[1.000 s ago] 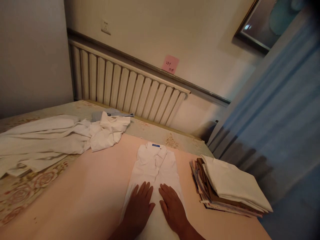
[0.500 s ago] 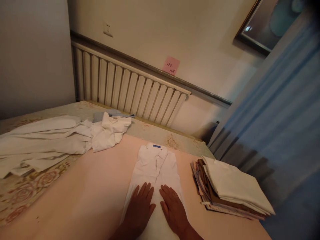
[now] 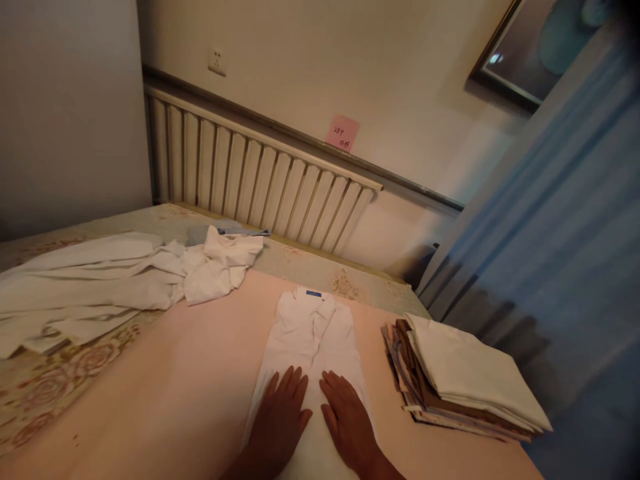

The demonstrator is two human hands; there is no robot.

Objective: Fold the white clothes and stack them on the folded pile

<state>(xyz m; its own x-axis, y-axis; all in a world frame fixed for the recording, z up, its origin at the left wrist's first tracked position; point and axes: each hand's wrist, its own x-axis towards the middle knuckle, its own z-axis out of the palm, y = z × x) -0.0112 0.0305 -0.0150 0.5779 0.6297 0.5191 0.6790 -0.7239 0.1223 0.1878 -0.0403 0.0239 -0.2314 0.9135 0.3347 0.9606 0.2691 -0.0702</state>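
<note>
A white collared shirt (image 3: 314,333) lies face up in a narrow folded shape on a pink sheet (image 3: 200,360), its collar and blue label at the far end. My left hand (image 3: 281,413) rests flat on the left part of the shirt, fingers stretched out. On the right part lies my right hand (image 3: 346,415), also flat with its fingers extended. Both palms are down and a strip of shirt shows between the thumbs. The near end of the shirt runs out of the bottom of the view.
A stack of folded cloths (image 3: 465,380) sits to the right, beside a blue curtain (image 3: 540,267). Crumpled white garments (image 3: 150,267) lie at the left on the floral bedcover (image 3: 75,373). A radiator (image 3: 260,173) runs along the wall behind.
</note>
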